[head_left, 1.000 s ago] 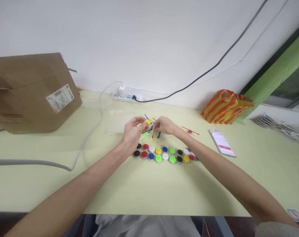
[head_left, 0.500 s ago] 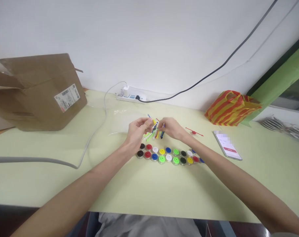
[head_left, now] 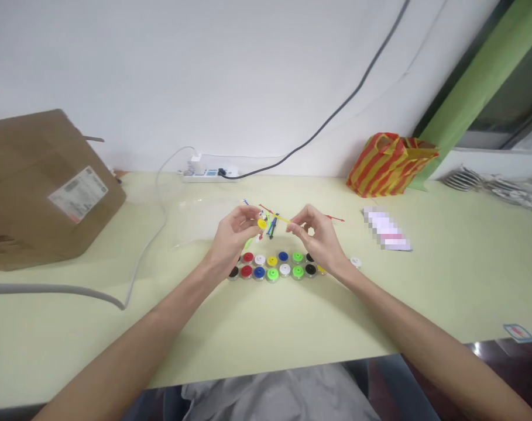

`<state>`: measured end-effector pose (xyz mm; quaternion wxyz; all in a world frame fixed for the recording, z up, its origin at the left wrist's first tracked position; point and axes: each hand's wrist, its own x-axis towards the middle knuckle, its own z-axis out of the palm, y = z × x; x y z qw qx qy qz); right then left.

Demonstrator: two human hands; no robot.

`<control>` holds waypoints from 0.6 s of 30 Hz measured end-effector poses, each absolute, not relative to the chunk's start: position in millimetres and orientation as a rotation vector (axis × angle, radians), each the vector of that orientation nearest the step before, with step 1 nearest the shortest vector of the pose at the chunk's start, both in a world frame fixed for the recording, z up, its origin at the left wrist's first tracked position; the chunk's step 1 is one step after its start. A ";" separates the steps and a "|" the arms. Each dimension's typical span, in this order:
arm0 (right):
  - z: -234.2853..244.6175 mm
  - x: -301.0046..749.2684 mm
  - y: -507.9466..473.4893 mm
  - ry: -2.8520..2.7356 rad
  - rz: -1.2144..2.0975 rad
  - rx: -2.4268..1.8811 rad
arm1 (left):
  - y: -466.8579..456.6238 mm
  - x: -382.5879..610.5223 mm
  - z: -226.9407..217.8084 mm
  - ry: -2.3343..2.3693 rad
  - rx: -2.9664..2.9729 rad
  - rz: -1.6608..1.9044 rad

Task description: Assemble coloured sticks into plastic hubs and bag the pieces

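Yellow stick (head_left: 281, 218), likely light, bendy: my right hand (head_left: 319, 237) sensibly pinches its end. My left hand (head_left: 234, 233) grips a yellow disc (head_left: 261, 224).

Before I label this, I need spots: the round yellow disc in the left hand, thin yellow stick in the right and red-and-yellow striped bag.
Round yellow disc (head_left: 261, 224): head view, its face.
Thin yellow stick (head_left: 282, 218): head view, its shaft.
Red-and-yellow striped bag (head_left: 378, 169): head view, its front.
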<state>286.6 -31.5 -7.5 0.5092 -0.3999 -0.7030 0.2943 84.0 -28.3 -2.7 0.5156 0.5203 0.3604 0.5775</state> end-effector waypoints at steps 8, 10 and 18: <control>-6.0 283.2 -35.1 -1.479 1.129 -0.850 | -42.2 99.5 -8.4 0.918 1.384 1.265; -7.2 282.2 -36.1 -1.436 1.205 -0.828 | -43.1 100.7 -9.9 0.895 1.367 1.272; -8.5 282.8 -37.6 -1.323 1.390 -0.868 | -43.8 101.4 -9.1 0.862 1.328 1.276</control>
